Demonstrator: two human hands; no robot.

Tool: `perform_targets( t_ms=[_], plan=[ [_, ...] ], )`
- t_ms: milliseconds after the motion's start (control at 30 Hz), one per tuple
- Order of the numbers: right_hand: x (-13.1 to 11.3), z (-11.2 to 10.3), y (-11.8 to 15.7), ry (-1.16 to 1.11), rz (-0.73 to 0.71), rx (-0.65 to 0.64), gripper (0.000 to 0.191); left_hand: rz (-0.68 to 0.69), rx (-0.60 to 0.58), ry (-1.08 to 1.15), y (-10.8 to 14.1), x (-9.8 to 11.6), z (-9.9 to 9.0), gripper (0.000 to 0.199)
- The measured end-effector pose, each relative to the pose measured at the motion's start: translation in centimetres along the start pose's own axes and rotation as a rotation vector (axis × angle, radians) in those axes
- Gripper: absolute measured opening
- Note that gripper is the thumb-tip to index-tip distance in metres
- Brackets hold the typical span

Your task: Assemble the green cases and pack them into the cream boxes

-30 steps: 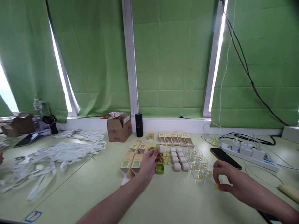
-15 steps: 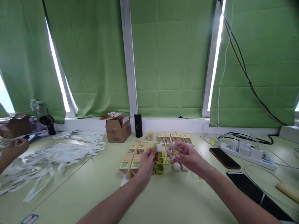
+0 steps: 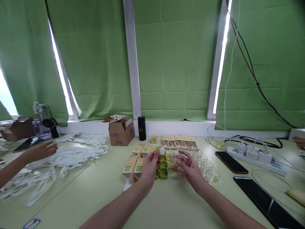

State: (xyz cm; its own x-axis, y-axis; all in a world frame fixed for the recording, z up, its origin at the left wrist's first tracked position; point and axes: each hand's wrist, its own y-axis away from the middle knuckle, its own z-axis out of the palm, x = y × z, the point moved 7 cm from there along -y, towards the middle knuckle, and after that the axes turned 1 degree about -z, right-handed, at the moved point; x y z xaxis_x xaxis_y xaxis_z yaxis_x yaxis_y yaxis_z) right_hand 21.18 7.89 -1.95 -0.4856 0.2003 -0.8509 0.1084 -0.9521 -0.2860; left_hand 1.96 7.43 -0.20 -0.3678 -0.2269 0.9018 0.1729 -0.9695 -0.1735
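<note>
My left hand [image 3: 150, 165] is closed in a pinch beside a cluster of small green square cups [image 3: 163, 173]; what its fingertips hold, if anything, I cannot make out. Between thumb and fingers of my right hand [image 3: 189, 168] is a clear plastic cup [image 3: 172, 156] with a yellow dot. Just behind the fingertips a white rounded piece [image 3: 162, 151] sits among the green cups. Small pale-yellow square pieces [image 3: 168, 165] lie partly hidden between the hands. Several more clear cups with yellow dots [image 3: 209, 170] stand to the right of my right hand.
Open kraft boxes with green labels [image 3: 128, 168] stand left of my hands, more kraft boxes [image 3: 178, 142] behind. Further back are a cardboard carton [image 3: 121, 132] and a black cylinder [image 3: 141, 128]. Phones [image 3: 231, 162] and a power strip [image 3: 257, 159] lie right. Another person's hand [image 3: 44, 151] is over white straps [image 3: 71, 156].
My right hand has lowered slightly with the clear cup, uncovering the clear cups on the right. My left hand stays nearly still. The other person's hand at left has moved right over the straps.
</note>
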Motion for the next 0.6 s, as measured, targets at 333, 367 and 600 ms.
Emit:
perform_targets(
  t_ms=[333,367,600],
  plan=[
    [-1.7,2.1,2.6,0.883,-0.543,-0.176,0.051,0.055,0.006,-0.026,-0.1,0.1,-0.2,0.050],
    [-1.7,2.3,2.8,0.910,-0.576,-0.203,0.053,0.065,0.003,-0.030,0.0,0.1,-0.2,0.049],
    [-0.9,2.1,2.5,0.764,-0.461,-0.202,0.051,0.116,-0.038,-0.067,0.1,0.5,0.1,0.047]
  ],
)
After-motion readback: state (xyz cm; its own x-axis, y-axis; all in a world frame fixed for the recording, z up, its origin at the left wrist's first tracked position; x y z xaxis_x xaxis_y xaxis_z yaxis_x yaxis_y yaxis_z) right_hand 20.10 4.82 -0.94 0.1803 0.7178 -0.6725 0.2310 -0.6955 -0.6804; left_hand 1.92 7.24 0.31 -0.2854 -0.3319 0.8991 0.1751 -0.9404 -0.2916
